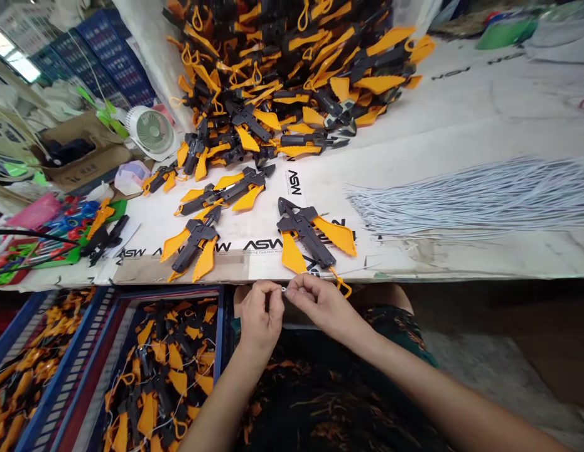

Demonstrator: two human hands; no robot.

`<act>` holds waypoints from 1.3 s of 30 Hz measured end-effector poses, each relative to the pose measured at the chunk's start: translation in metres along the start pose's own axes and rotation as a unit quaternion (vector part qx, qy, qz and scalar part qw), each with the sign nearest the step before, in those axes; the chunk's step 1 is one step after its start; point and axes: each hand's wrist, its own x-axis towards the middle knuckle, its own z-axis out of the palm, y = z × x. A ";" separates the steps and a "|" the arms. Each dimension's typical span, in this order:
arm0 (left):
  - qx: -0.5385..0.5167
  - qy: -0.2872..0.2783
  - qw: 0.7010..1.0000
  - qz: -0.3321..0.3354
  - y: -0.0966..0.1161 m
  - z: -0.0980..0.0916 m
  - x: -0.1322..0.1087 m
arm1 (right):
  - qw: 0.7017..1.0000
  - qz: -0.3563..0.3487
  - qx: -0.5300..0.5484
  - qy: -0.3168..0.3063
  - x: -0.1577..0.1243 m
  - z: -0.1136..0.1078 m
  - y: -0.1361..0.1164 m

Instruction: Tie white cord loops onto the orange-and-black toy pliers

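Observation:
My left hand [260, 316] and my right hand [320, 301] meet just below the table's front edge, both pinched on a thin white cord [283, 289] held between their fingertips. Right above them a black and orange pair of pliers [311, 237] lies at the table edge, its orange loop [341, 285] hanging over the edge beside my right hand. A second pair [193, 245] lies to its left. A large heap of the same pliers [282, 69] fills the back of the table.
A bundle of white cords [471, 198] lies on the right of the table [461, 125]. Blue crates [164, 370] holding several pliers stand on the floor at lower left. A small white fan [151, 130], a cardboard box [80, 157] and coloured clutter sit at far left.

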 end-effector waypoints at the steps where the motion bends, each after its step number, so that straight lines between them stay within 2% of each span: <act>1: -0.024 -0.007 0.999 -0.027 0.000 0.000 -0.001 | 1.000 -0.001 0.000 0.003 0.000 0.000 0.001; 4: -0.121 -0.033 0.985 -0.122 0.001 0.000 -0.001 | 1.000 -0.005 -0.002 0.011 -0.002 -0.003 0.001; 7: -0.236 -0.050 0.950 -0.200 0.003 0.000 0.002 | 1.000 -0.003 -0.007 0.014 -0.003 -0.005 0.002; 10: -0.301 -0.065 0.920 -0.241 0.004 0.001 0.004 | 1.000 -0.005 0.002 0.015 -0.002 -0.005 0.004; 13: -0.292 -0.084 0.922 -0.242 0.002 -0.001 0.005 | 1.000 -0.002 0.008 0.023 0.000 -0.004 0.003; 15: -0.231 -0.094 0.948 -0.197 -0.001 -0.005 0.006 | 1.000 0.001 0.011 0.029 0.001 -0.003 0.002; 16: -0.181 -0.097 0.967 -0.153 -0.002 -0.008 0.007 | 0.999 0.001 0.014 0.029 0.001 -0.003 0.002; 18: -0.057 -0.103 0.993 -0.021 -0.005 -0.014 0.011 | 0.999 -0.004 0.022 0.025 0.001 -0.003 0.001; 19: 0.006 -0.106 0.993 0.055 -0.005 -0.016 0.014 | 0.999 -0.007 0.027 0.022 0.001 -0.003 0.000; 21: 0.108 -0.111 0.972 0.178 -0.005 -0.022 0.021 | 0.999 -0.013 0.031 0.014 0.000 -0.004 -0.001; 23: 0.167 -0.115 0.950 0.238 -0.005 -0.028 0.027 | 1.000 -0.015 0.010 0.008 -0.001 -0.005 -0.001; 25: 0.195 -0.121 0.941 0.251 -0.005 -0.036 0.030 | 0.999 -0.023 -0.030 0.011 -0.002 -0.006 -0.003; 29: 0.200 -0.120 0.942 0.239 -0.016 -0.056 0.034 | 0.996 -0.045 -0.083 0.009 -0.005 -0.004 -0.007; 32: 0.189 -0.173 0.940 0.226 -0.032 -0.071 0.043 | 0.987 -0.105 -0.120 -0.006 -0.010 -0.008 -0.012; 34: 0.186 -0.195 0.939 0.212 -0.037 -0.077 0.051 | 0.976 -0.156 -0.152 0.018 -0.016 -0.021 -0.013; 37: 0.163 -0.188 0.950 0.189 -0.023 -0.068 0.061 | 0.949 -0.176 -0.238 0.112 -0.024 -0.051 -0.011; 39: 0.136 -0.209 0.947 0.201 -0.002 -0.045 0.064 | 0.925 -0.150 -0.314 0.154 -0.025 -0.068 -0.006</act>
